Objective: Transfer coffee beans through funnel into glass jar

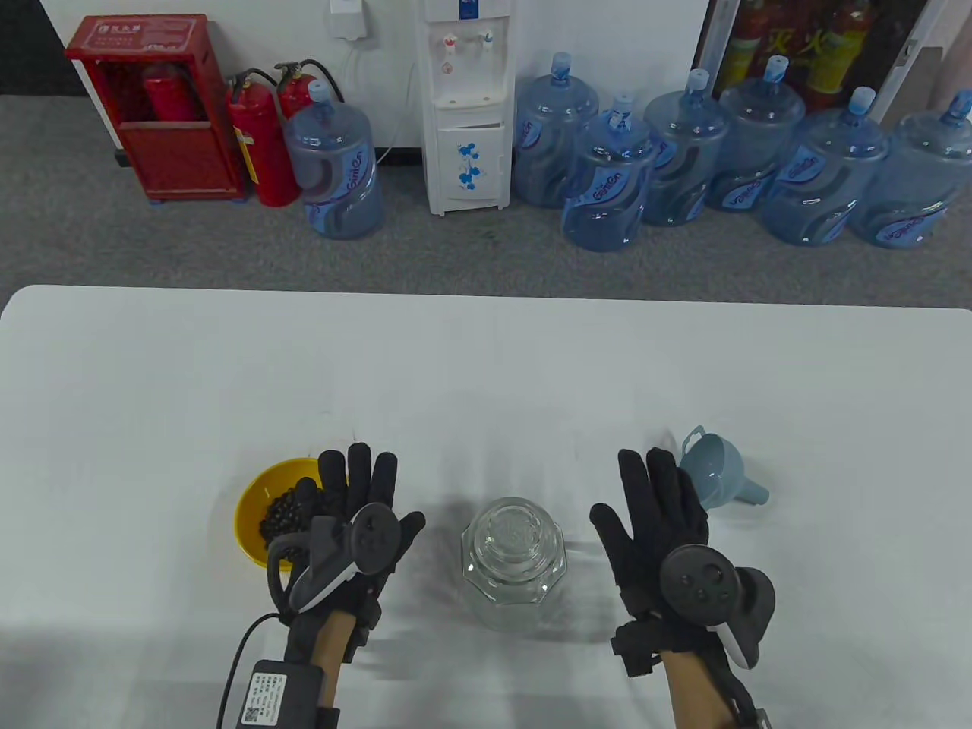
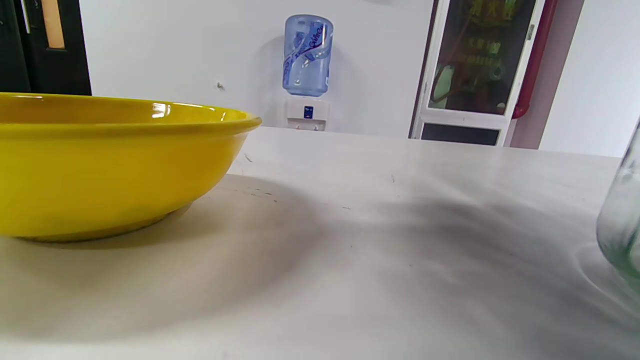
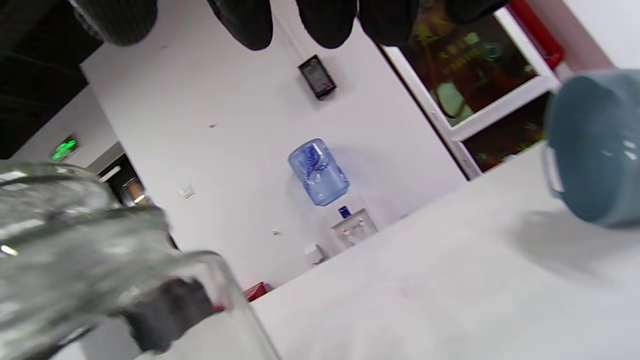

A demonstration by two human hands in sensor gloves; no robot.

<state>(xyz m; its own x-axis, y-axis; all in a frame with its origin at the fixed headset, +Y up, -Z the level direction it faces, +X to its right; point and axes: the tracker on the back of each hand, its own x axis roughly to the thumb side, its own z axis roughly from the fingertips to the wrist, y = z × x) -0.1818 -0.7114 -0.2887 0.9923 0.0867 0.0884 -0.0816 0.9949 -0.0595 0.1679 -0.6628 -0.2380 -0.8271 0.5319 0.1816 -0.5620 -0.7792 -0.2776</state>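
Flanking faceted glass jar (image 1: pixel 514 563), both hands' fingers (image 1: pixel 357 471) spread, seemingly empty

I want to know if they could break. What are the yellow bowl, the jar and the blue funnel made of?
The bowl looks like glossy plastic or glazed ceramic; its rim shines. The jar looks like clear, faceted glass, so it could break. The funnel looks like smooth plastic, evenly blue.

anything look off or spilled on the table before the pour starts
Little stands out. The blue funnel lies tipped on its side on the table, apart from the glass jar, whose lid is still on. No beans show outside the yellow bowl. Both hands hold nothing.
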